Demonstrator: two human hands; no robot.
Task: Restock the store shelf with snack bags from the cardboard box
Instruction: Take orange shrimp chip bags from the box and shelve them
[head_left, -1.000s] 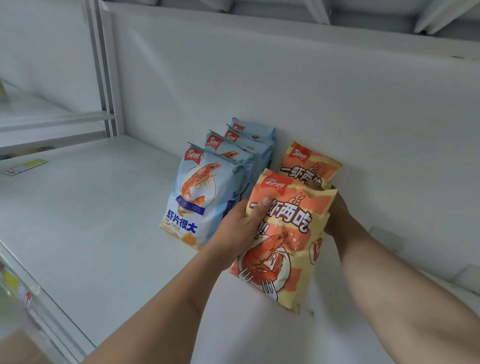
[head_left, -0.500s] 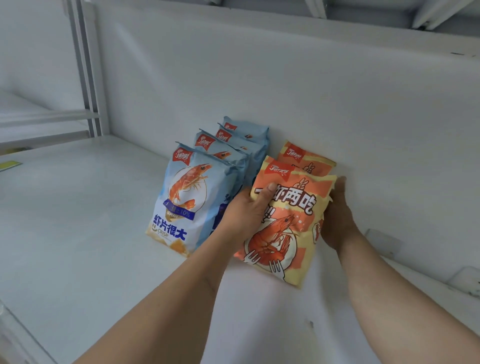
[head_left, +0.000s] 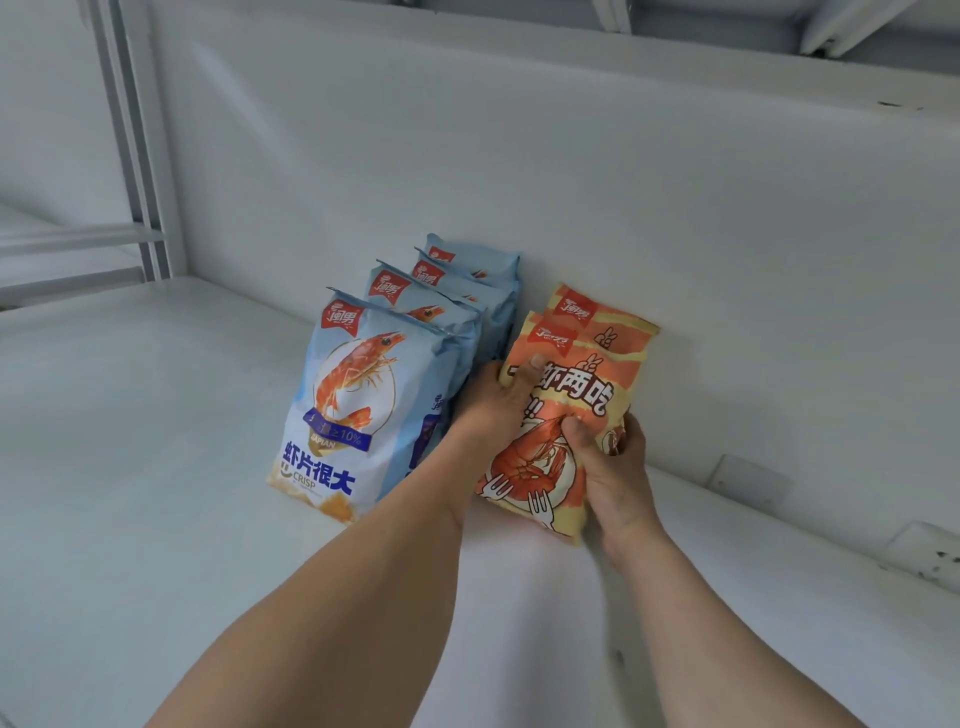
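Both hands grip the front orange snack bag (head_left: 566, 415) on the white shelf (head_left: 156, 467), left hand (head_left: 498, 405) at its edge, right hand (head_left: 608, 467) pinching its face. It stands against a second orange bag (head_left: 613, 325), just beside the blue bags (head_left: 363, 395). Light, puffy and crinkly, it looks best held by its sides, gently.

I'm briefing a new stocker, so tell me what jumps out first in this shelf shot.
Mid-frame, the left hand and right hand grip a glossy orange-and-yellow prawn snack bag, standing it in front of a matching orange bag by the white back panel. To their left, a row of pale blue prawn crisp bags stands upright on the white metal shelf.
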